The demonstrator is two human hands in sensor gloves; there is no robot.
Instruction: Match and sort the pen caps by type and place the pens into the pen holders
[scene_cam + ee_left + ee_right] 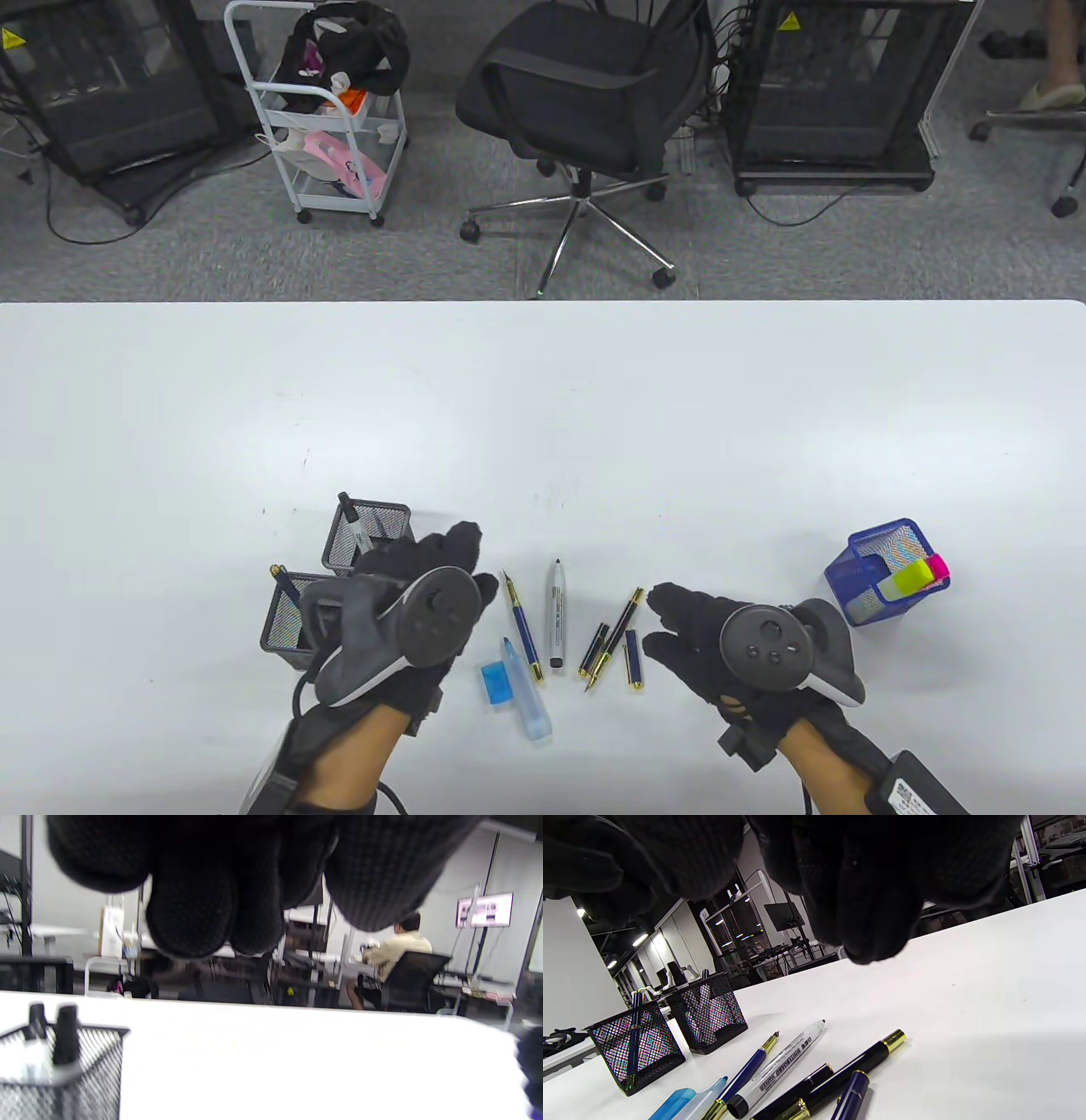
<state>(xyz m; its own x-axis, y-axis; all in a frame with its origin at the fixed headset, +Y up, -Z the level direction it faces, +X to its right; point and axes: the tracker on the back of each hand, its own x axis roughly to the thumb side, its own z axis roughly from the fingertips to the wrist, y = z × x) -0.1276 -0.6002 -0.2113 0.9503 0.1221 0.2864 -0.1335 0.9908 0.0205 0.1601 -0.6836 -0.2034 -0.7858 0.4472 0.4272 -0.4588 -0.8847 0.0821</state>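
Observation:
Loose pens lie between my hands: an uncapped blue fountain pen (523, 626), a whiteboard marker (556, 613), a black gold-trimmed pen (612, 638), a black cap (594, 649), a blue cap (632, 658), a pale blue highlighter (526, 689) and its blue cap (495, 682). My left hand (462, 560) hovers with relaxed fingers beside two black mesh holders (369, 531) (288, 615); it holds nothing. My right hand (666, 620) reaches with straight fingers toward the blue cap (850, 1090) and black pen (852, 1069), also holding nothing.
A blue mesh holder (874, 569) with yellow and pink highlighters stands at the right. The far black holder (63, 1069) carries a marker, the near one (636, 1046) a blue pen. An office chair (585, 110) and a cart (327, 119) stand beyond the table's far edge.

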